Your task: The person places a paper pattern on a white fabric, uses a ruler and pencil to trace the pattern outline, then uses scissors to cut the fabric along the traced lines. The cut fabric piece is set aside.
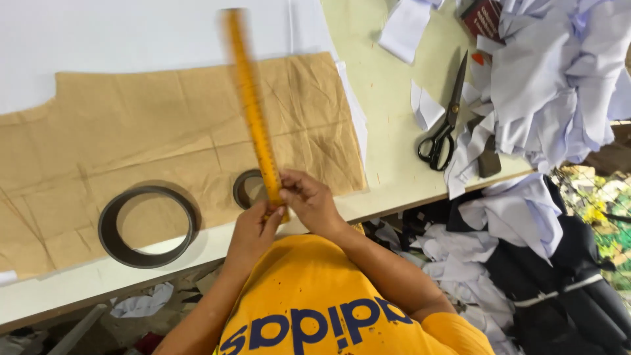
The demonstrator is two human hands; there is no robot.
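Yellow ruler (pixel 253 108): blurring, rising away from both hands.
Left hand (pixel 253 230): pinching its near end.
Right hand (pixel 309 200): pinching beside it.

I am looking down into a tailoring workshop: a brown paper pattern (pixel 177 131) is lying on the cutting table (pixel 388 92), with scissors (pixel 445 125) and fabric offcuts (pixel 545 85) piling at two o'clock.

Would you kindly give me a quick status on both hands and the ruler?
Left hand and right hand both gripping yellow ruler at its near end. Ruler raised over brown paper pattern, blurred. Two dark rings beneath.
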